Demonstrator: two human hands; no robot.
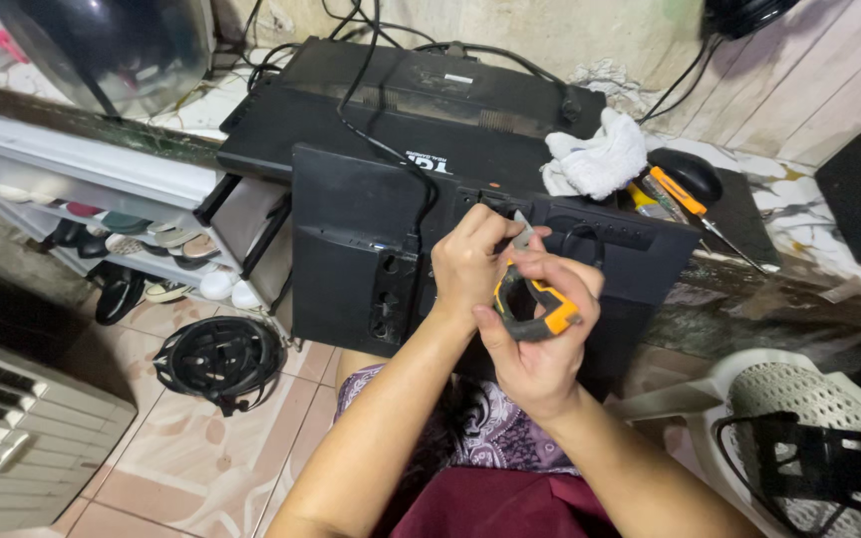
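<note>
A black flat monitor [351,229] rests back-side up against my lap, with a black cable [391,149] plugged into its back. My right hand [540,339] grips an orange-and-black pair of pliers [530,299], whose grey jaws point up at the monitor's upper back panel. My left hand [470,264] is closed beside the jaws, fingers pinched at the pliers' tip. What the tip touches is hidden by my fingers.
A second black monitor [391,100] lies behind on the tiled ledge. A white rag [600,154], an orange screwdriver [685,199] and a black mouse [690,174] lie to the right. A black helmet [216,359], shoe rack [122,239] and fan [12,428] are left; a white plastic chair [789,399] is right.
</note>
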